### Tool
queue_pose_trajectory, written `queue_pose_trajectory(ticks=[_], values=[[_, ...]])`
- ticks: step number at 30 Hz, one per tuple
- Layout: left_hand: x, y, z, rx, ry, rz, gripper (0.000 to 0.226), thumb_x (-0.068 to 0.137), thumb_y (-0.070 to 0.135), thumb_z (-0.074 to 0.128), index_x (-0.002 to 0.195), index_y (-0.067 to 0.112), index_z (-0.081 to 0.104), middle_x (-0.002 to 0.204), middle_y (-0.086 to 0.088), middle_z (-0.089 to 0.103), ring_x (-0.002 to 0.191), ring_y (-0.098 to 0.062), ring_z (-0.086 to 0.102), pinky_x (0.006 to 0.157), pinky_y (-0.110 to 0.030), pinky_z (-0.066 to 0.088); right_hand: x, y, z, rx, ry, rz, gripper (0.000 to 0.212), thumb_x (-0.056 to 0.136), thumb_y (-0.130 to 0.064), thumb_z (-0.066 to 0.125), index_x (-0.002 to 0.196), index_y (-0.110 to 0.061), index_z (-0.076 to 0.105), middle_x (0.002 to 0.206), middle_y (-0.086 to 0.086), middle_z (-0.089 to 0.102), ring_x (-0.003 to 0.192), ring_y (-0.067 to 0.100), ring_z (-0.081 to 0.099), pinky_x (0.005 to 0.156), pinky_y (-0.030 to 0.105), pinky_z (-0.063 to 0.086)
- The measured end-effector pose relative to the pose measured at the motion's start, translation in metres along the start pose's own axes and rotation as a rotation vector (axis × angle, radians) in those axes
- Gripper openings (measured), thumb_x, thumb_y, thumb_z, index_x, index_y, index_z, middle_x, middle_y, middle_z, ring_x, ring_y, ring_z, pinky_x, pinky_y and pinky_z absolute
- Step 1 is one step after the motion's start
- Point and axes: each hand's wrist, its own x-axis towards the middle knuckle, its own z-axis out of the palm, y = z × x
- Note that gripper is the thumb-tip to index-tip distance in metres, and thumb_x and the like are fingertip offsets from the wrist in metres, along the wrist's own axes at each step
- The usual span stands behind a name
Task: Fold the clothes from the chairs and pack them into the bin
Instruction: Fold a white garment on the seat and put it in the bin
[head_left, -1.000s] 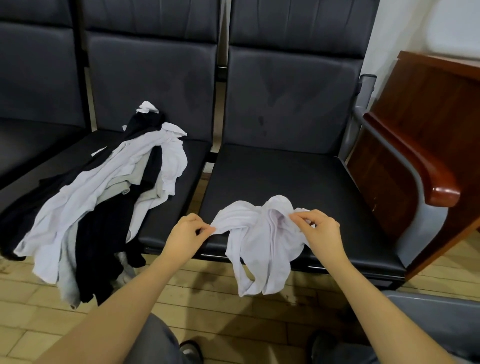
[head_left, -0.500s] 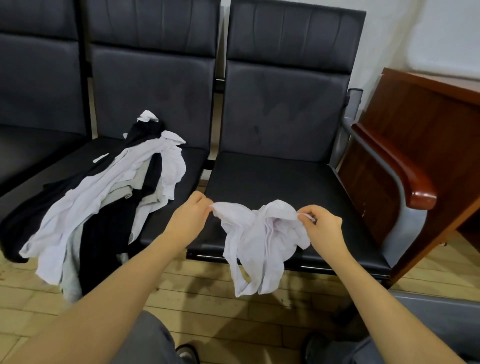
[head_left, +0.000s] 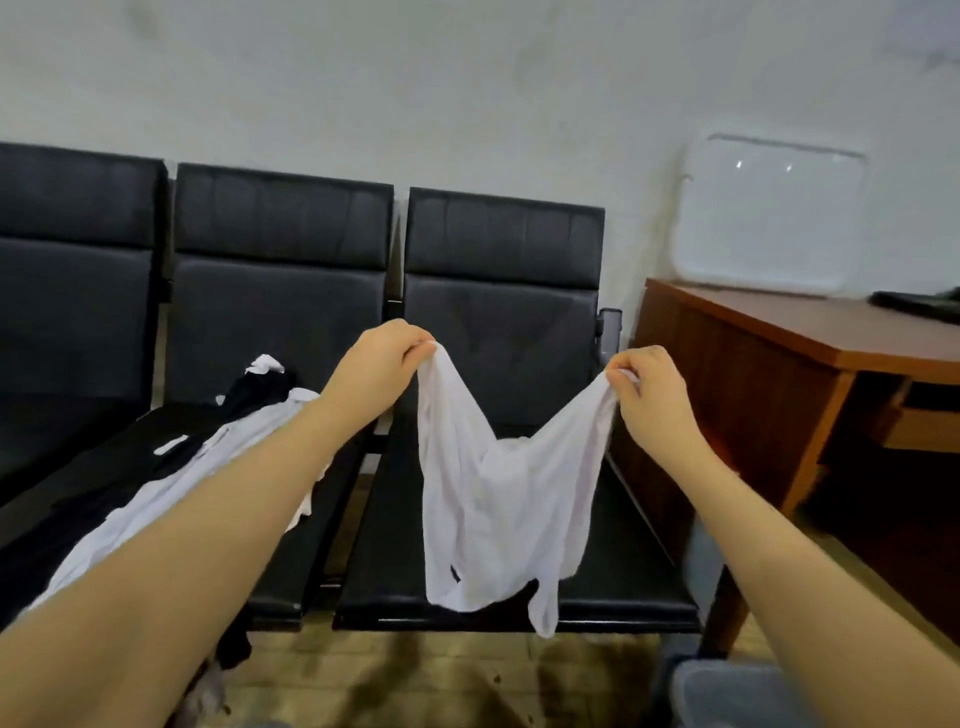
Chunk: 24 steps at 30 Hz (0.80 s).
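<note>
Two hands, one garment held, remaining items as listed.

1. Left hand (head_left: 375, 358): centre of frame, raised in front of the chair backs. Fingers curled together, pinching one upper corner of the shirt.
2. Right hand (head_left: 652, 387): right of centre, at about the same height. Fingers curled together, pinching the other upper corner of the shirt.
3. Shirt (head_left: 493, 509): white, thin fabric. Stretched between the two hands, sagging in a V at the middle. Body hangs down in front of the right chair; lower edge reaches the front edge of that seat, one strip trailing below it.
4. Right chair (head_left: 501, 317): black, padded, centre right of frame. Seat partly hidden by the shirt.
5. Middle chair (head_left: 280, 306): black, left of centre. Bears the pile.
6. Pile (head_left: 208, 457): white and black garments, mixed, lying across the middle seat at lower left and hanging over its front edge. Partly covered by the left forearm.
7. Left chair (head_left: 72, 312): black, far left edge of frame.
8. Desk (head_left: 779, 332): reddish wood, right of frame, just beside the right chair.
9. Bin (head_left: 727, 691): grey, lower right corner; only a blurred rim shows.
10. Floor (head_left: 441, 675): wooden boards, bottom of frame.
</note>
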Motion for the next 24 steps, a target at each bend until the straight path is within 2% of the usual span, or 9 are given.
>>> queue_pose_trajectory(ticks=[4, 7, 11, 13, 15, 18, 20, 22, 24], values=[[0.018, 0.019, -0.018, 0.152, 0.172, 0.064, 0.024, 0.099, 0.020, 0.046, 0.107, 0.007, 0.065, 0.104, -0.007, 0.060, 0.091, -0.025, 0.059, 0.073, -0.028, 0.039, 0.013, -0.013, -0.040, 0.072, 0.041, 0.019, 0.013, 0.098, -0.014, 0.045, 0.098, -0.011, 0.058, 0.099, 0.003, 0.055, 0.090, 0.015, 0.049, 0.078, 0.024, 0.034], [0.024, 0.037, -0.027, -0.031, 0.184, -0.056, 0.024, 0.099, 0.017, 0.044, 0.108, 0.005, 0.063, 0.103, -0.006, 0.060, 0.089, -0.020, 0.057, 0.076, -0.028, 0.042, 0.021, -0.017, -0.064, 0.158, 0.074, 0.046, 0.013, 0.098, -0.012, 0.044, 0.099, -0.007, 0.056, 0.098, 0.005, 0.057, 0.090, 0.017, 0.050, 0.073, 0.024, 0.034], [0.027, 0.052, -0.028, -0.301, 0.242, -0.176, 0.023, 0.099, 0.017, 0.043, 0.110, 0.013, 0.062, 0.097, 0.003, 0.061, 0.087, -0.010, 0.056, 0.066, -0.010, 0.037, 0.028, -0.016, -0.083, 0.250, 0.090, 0.093, 0.016, 0.097, -0.008, 0.038, 0.101, -0.011, 0.054, 0.096, 0.001, 0.055, 0.085, 0.015, 0.050, 0.063, 0.020, 0.035], [0.030, 0.053, -0.027, -0.425, 0.215, -0.214, 0.024, 0.099, 0.014, 0.040, 0.114, 0.018, 0.058, 0.105, 0.002, 0.060, 0.094, -0.012, 0.055, 0.070, -0.012, 0.038, 0.026, -0.011, -0.088, 0.236, 0.082, 0.081, 0.026, 0.098, -0.006, 0.032, 0.104, -0.013, 0.055, 0.103, 0.000, 0.055, 0.087, 0.011, 0.049, 0.066, 0.015, 0.034], [0.030, 0.052, -0.027, -0.482, 0.125, -0.232, 0.027, 0.100, 0.012, 0.032, 0.112, 0.024, 0.053, 0.105, 0.003, 0.055, 0.093, -0.012, 0.053, 0.070, -0.018, 0.039, 0.023, -0.004, -0.092, 0.207, 0.065, 0.081, 0.031, 0.098, -0.003, 0.028, 0.108, -0.010, 0.057, 0.111, 0.002, 0.052, 0.095, 0.013, 0.047, 0.070, 0.016, 0.034], [0.028, 0.050, -0.023, -0.397, -0.035, -0.193, 0.027, 0.102, 0.017, 0.029, 0.102, 0.022, 0.056, 0.102, 0.000, 0.047, 0.090, -0.016, 0.049, 0.072, -0.022, 0.038, 0.022, 0.011, -0.090, 0.185, 0.034, 0.121, 0.031, 0.102, -0.011, 0.029, 0.110, -0.009, 0.059, 0.117, 0.006, 0.048, 0.105, 0.018, 0.046, 0.081, 0.025, 0.033], [0.025, 0.047, -0.018, -0.329, -0.148, -0.212, 0.021, 0.098, 0.029, 0.043, 0.090, 0.021, 0.060, 0.104, -0.001, 0.037, 0.096, -0.018, 0.044, 0.080, -0.024, 0.038, 0.021, 0.022, -0.086, 0.148, -0.012, 0.182, 0.028, 0.101, -0.025, 0.037, 0.105, -0.016, 0.063, 0.117, 0.007, 0.043, 0.108, 0.025, 0.047, 0.088, 0.032, 0.037], [0.023, 0.040, -0.013, -0.060, -0.274, -0.164, 0.021, 0.087, 0.046, 0.060, 0.085, 0.025, 0.063, 0.103, 0.001, 0.030, 0.099, -0.018, 0.035, 0.089, -0.029, 0.037, 0.017, 0.032, -0.080, 0.011, -0.062, 0.221, 0.021, 0.094, -0.041, 0.050, 0.099, -0.026, 0.065, 0.113, 0.004, 0.036, 0.107, 0.025, 0.042, 0.097, 0.041, 0.037], [0.021, 0.031, -0.006, 0.284, -0.365, -0.054, 0.027, 0.083, 0.052, 0.062, 0.093, 0.026, 0.064, 0.102, 0.003, 0.025, 0.097, -0.017, 0.029, 0.087, -0.029, 0.033, 0.011, 0.040, -0.076, -0.145, -0.113, 0.211, 0.017, 0.087, -0.048, 0.059, 0.093, -0.033, 0.066, 0.111, 0.000, 0.031, 0.105, 0.020, 0.031, 0.099, 0.040, 0.030]])
